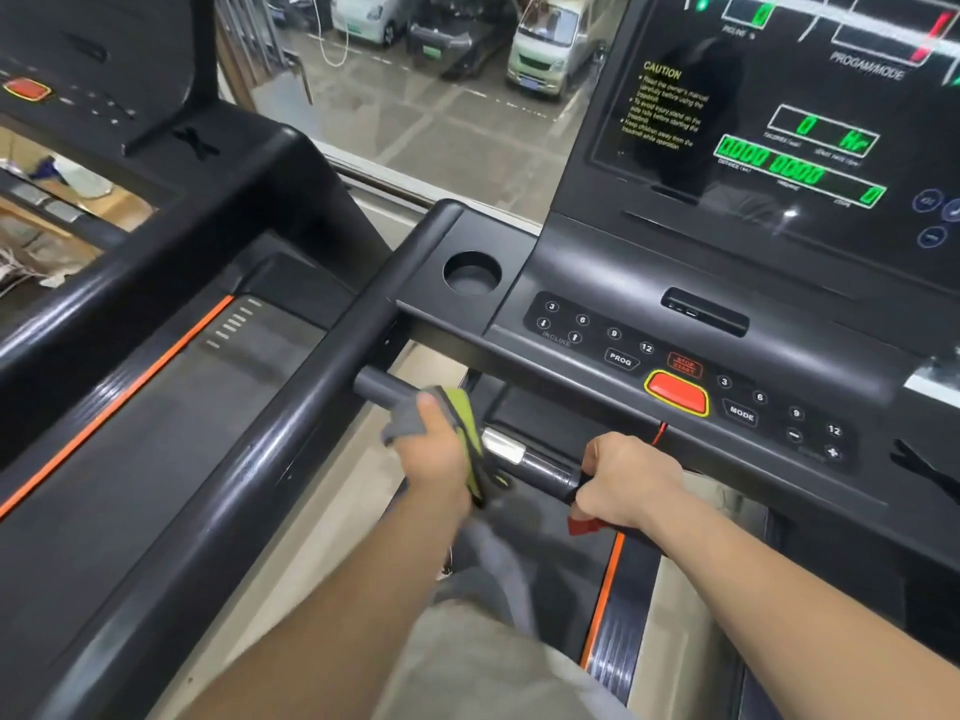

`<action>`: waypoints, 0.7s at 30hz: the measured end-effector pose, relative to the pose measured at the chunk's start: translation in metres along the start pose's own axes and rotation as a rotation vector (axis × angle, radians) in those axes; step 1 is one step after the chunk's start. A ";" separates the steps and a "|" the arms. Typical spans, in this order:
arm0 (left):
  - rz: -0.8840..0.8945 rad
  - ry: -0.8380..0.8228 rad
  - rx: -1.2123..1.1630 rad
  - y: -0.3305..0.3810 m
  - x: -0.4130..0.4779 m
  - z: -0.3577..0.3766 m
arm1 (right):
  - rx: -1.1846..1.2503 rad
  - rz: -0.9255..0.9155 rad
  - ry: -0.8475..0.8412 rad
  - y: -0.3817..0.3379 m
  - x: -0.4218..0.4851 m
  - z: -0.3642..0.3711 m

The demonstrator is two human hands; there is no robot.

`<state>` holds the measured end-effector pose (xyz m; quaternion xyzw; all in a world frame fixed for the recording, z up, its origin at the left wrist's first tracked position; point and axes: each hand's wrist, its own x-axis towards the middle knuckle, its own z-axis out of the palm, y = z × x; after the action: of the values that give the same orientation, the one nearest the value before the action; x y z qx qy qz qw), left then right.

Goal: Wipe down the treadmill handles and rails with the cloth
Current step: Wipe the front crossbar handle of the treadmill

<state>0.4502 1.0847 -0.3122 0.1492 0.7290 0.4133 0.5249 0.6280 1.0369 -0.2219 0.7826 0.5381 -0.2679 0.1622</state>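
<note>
A black front handle bar (540, 467) with a shiny metal sensor patch (501, 446) runs below the treadmill console (675, 330). My left hand (434, 449) grips a grey and lime-green cloth (462, 426) wrapped round the bar's left part. My right hand (626, 483) curls round the same bar further right, with a red clip (582, 524) showing under it. The long black left side rail (249, 449) runs diagonally beside my left forearm.
A cup holder (471, 272) and a red stop button (677, 393) sit on the console, with the lit display (795, 127) above. A second treadmill (135, 210) stands close on the left. A window ahead overlooks parked vehicles (550, 49).
</note>
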 end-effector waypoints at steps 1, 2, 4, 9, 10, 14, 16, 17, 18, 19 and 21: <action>0.012 0.050 0.004 0.014 0.013 -0.006 | 0.004 -0.003 -0.005 0.000 0.000 -0.001; 0.030 0.094 -0.010 0.025 0.018 -0.009 | 0.006 -0.003 -0.010 0.000 -0.001 -0.002; 0.063 0.174 -0.051 0.027 0.013 0.000 | 0.006 -0.002 -0.016 0.000 -0.002 -0.003; 0.038 0.105 -0.020 -0.009 -0.049 0.029 | -0.010 -0.010 0.011 0.000 0.002 0.001; 0.044 0.026 0.015 -0.022 -0.063 0.033 | -0.010 -0.015 0.019 0.000 0.001 0.001; -0.094 -0.264 0.156 -0.070 -0.094 0.037 | 0.042 -0.072 0.090 0.008 -0.007 0.007; -0.096 -0.374 0.204 -0.075 -0.092 0.023 | 0.085 -0.119 0.141 0.020 -0.014 0.018; -0.110 -0.427 0.223 -0.068 -0.092 0.012 | 0.135 -0.136 0.142 0.027 -0.018 0.023; -0.147 -0.471 0.229 -0.061 -0.086 0.001 | 0.225 -0.148 0.135 0.034 -0.022 0.028; -0.191 -0.500 0.213 -0.055 -0.080 -0.010 | 0.345 -0.160 0.125 0.041 -0.026 0.031; -0.240 -0.516 0.128 -0.033 -0.068 -0.025 | 0.441 -0.170 0.148 0.059 -0.029 0.032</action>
<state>0.4620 1.0093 -0.2908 0.1950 0.6086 0.2496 0.7276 0.6670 0.9757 -0.2321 0.7684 0.5411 -0.3333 -0.0755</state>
